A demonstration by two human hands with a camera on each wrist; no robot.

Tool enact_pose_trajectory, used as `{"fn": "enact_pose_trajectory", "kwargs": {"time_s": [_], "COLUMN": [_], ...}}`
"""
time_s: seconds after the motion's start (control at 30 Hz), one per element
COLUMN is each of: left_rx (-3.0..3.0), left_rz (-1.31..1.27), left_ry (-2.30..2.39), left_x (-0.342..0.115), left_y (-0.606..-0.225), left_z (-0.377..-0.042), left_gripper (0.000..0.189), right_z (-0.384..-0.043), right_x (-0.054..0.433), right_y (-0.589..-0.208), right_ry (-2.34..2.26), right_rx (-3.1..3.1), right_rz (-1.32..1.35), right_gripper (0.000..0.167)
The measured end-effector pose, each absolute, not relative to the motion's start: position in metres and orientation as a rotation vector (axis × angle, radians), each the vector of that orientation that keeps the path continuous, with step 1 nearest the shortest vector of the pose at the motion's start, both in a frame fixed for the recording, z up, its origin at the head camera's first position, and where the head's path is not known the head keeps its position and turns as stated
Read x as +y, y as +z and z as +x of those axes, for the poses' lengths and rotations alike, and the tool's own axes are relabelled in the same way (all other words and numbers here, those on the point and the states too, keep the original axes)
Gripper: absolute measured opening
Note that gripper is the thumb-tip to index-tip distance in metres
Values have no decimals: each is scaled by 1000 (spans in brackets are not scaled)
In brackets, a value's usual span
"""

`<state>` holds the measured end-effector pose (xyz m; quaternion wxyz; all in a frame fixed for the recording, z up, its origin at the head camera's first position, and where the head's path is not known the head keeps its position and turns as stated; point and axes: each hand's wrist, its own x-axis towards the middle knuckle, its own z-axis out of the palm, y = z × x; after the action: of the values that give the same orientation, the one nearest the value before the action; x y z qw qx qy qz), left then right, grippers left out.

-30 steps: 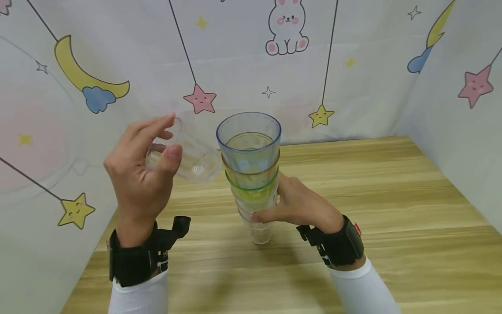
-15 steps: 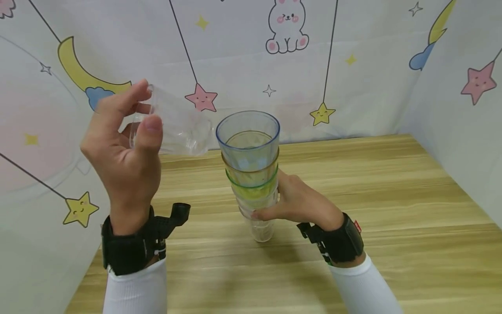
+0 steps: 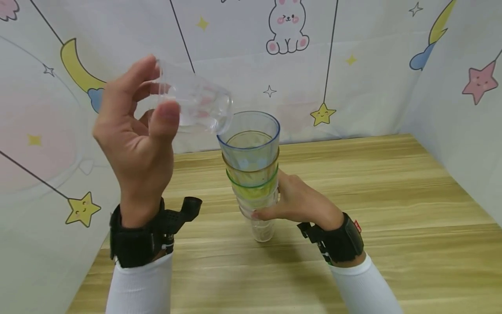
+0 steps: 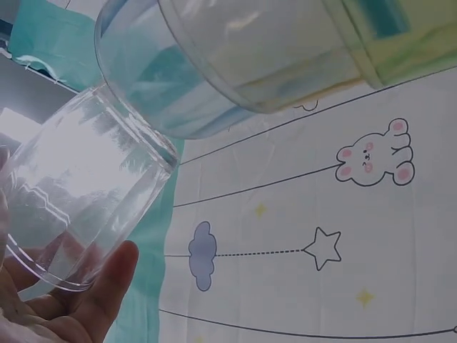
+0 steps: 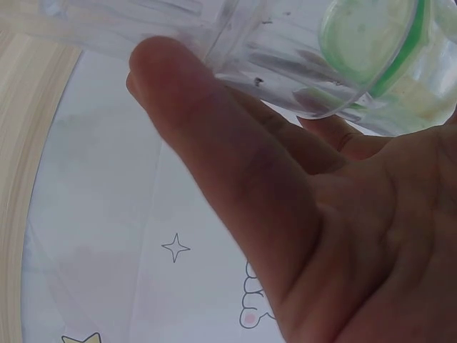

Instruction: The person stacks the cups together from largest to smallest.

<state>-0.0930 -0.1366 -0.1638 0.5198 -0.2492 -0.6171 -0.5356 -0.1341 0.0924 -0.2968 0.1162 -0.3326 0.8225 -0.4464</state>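
A clear plastic cup [image 3: 192, 107] lies tilted almost on its side in my left hand [image 3: 135, 120], which grips it near its rim with thumb and fingers. Its base points right, beside the rim of the blue-rimmed cup [image 3: 252, 157]. That cup tops a tall nested stack, with brown-rimmed and green-rimmed cups [image 3: 256, 192] below and clear cups [image 3: 262, 231] lowest. Around the stack's lower part curls my right hand [image 3: 303, 200], thumb in front, holding it upright. In the left wrist view the clear cup [image 4: 78, 186] overlaps the blue cup's edge [image 4: 153, 78]; contact is uncertain.
Under the stack spreads a wood-grain table [image 3: 372, 261]. White fabric walls [image 3: 376, 100] printed with stars, moons and a rabbit enclose it at the back and sides. Black wrist straps [image 3: 137, 244] with small camera arms sit on both wrists.
My left hand first rose and shifted left with the clear cup, then moved up and right. The cup has tipped nearer level, its base now at the blue rim. The right hand stays put.
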Motion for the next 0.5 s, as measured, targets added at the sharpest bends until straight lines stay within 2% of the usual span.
{"fn": "enact_pose_trajectory", "kwargs": {"time_s": [0.5], "left_rx": [-1716], "left_rz": [-748], "left_ry": [-1088], "left_x": [-111], "left_y": [-167], "left_z": [-97], "left_gripper": [82], "right_z": [-135], "right_x": [92], "right_y": [-297], "right_ry": [-1304], "right_rx": [2410], "right_rz": [-994], "right_gripper": [76]}}
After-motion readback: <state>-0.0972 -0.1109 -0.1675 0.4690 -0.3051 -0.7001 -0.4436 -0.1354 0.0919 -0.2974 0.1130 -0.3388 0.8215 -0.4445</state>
